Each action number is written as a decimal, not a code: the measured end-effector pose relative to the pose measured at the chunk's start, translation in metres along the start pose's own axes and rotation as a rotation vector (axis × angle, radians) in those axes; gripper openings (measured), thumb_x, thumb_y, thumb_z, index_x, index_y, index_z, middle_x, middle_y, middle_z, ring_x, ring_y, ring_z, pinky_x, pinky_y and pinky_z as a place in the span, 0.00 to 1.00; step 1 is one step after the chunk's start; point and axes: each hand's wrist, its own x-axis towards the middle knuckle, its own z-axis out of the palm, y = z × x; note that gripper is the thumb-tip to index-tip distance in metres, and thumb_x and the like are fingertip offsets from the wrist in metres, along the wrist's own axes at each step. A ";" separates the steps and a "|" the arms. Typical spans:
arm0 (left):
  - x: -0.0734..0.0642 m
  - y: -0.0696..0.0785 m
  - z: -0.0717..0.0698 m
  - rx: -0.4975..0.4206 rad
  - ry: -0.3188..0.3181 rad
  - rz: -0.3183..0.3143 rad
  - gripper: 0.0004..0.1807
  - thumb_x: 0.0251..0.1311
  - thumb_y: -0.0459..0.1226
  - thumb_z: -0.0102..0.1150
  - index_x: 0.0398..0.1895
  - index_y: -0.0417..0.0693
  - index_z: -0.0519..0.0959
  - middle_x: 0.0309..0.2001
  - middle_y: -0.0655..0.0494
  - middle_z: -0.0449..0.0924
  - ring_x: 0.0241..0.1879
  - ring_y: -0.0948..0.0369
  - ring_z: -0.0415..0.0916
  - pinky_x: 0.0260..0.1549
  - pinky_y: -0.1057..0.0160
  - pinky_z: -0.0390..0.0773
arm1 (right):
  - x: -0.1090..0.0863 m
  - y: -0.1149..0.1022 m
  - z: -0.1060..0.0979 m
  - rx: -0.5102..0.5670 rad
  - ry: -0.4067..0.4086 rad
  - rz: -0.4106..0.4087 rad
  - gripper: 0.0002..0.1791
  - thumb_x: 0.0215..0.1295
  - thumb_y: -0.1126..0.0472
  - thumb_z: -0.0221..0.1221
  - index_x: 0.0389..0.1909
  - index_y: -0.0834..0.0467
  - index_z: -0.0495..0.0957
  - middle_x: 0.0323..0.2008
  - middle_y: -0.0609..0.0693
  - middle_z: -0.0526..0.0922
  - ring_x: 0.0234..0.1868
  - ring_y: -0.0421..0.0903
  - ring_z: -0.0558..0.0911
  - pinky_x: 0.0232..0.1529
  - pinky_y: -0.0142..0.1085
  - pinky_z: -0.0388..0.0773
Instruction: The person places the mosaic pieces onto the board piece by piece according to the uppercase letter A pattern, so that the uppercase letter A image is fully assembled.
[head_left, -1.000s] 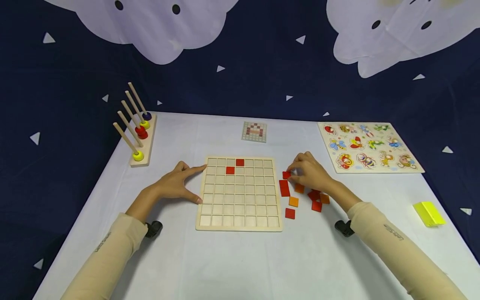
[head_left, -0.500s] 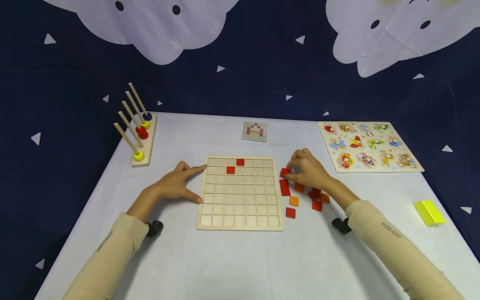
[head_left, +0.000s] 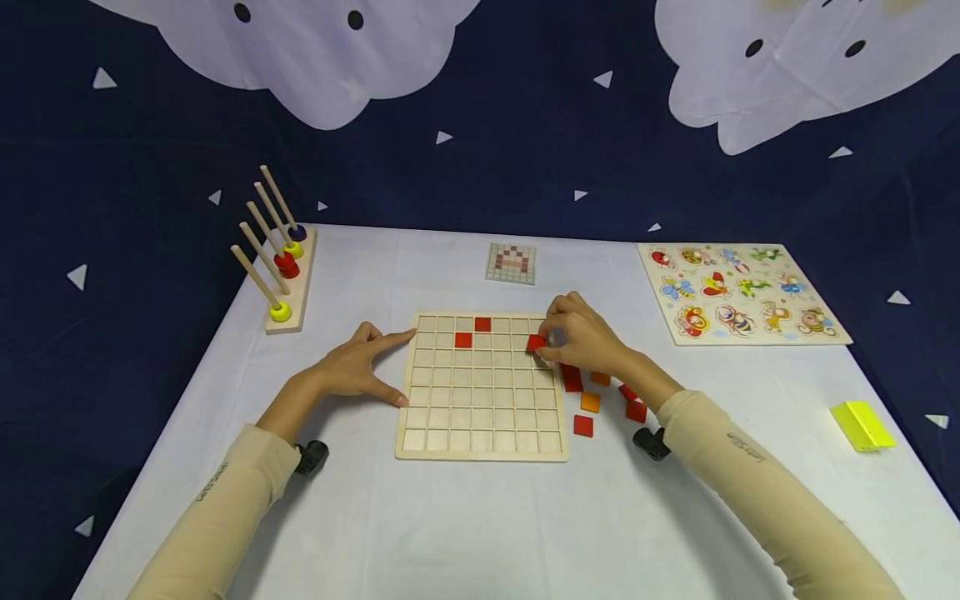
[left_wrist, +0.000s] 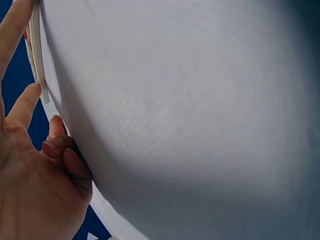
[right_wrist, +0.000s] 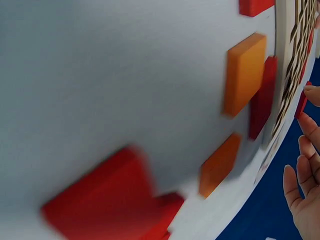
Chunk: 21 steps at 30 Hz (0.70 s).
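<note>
A wooden grid board [head_left: 480, 457] lies flat in front of the person, with two red tiles set in its upper rows. My left hand [head_left: 351, 363] touches the board's left edge with thumb and forefinger spread straight; in the left wrist view the hand's [left_wrist: 45, 175] other fingers are bent inward. Between thumb and fingertips my right hand [head_left: 581, 335] pinches a red square tile [head_left: 536, 343], over the upper right part of the grid. The right wrist view shows this tile [right_wrist: 302, 100] tilted between the fingertips.
Loose red and orange tiles [head_left: 590, 402] lie right of the board. Behind it is a small pattern card [head_left: 511, 263]. A peg stacker [head_left: 288, 287] stands back left, an insect puzzle board [head_left: 742, 293] back right. A folded yellow paper [head_left: 862, 426] lies at the far right.
My right hand has picked the red tile up from beside the board and carried it left over the grid's right side. The left hand stays at the board's left edge.
</note>
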 end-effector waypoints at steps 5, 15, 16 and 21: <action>0.001 -0.001 -0.001 0.007 -0.001 -0.006 0.63 0.33 0.62 0.79 0.77 0.64 0.58 0.45 0.50 0.58 0.41 0.55 0.64 0.38 0.60 0.66 | 0.012 -0.014 0.007 0.010 -0.027 -0.025 0.12 0.52 0.57 0.73 0.34 0.60 0.86 0.42 0.52 0.76 0.45 0.48 0.67 0.49 0.43 0.69; 0.001 -0.001 -0.002 0.002 -0.004 -0.011 0.63 0.32 0.62 0.79 0.77 0.64 0.58 0.46 0.50 0.58 0.41 0.55 0.64 0.37 0.60 0.66 | 0.036 -0.039 0.022 0.006 -0.064 -0.091 0.14 0.53 0.55 0.73 0.36 0.60 0.87 0.42 0.51 0.76 0.45 0.48 0.67 0.48 0.41 0.69; 0.002 -0.001 -0.001 0.002 -0.004 -0.011 0.63 0.32 0.62 0.79 0.77 0.64 0.58 0.46 0.50 0.58 0.40 0.55 0.64 0.37 0.60 0.66 | 0.038 -0.042 0.024 0.008 -0.067 -0.095 0.14 0.53 0.55 0.73 0.35 0.60 0.87 0.42 0.51 0.76 0.45 0.48 0.67 0.48 0.41 0.69; 0.002 -0.001 -0.001 -0.001 -0.007 -0.013 0.63 0.32 0.62 0.79 0.77 0.64 0.58 0.46 0.50 0.58 0.40 0.55 0.64 0.35 0.61 0.65 | 0.044 -0.053 0.032 0.019 -0.084 -0.125 0.13 0.53 0.54 0.73 0.34 0.59 0.87 0.41 0.49 0.76 0.43 0.46 0.67 0.46 0.39 0.69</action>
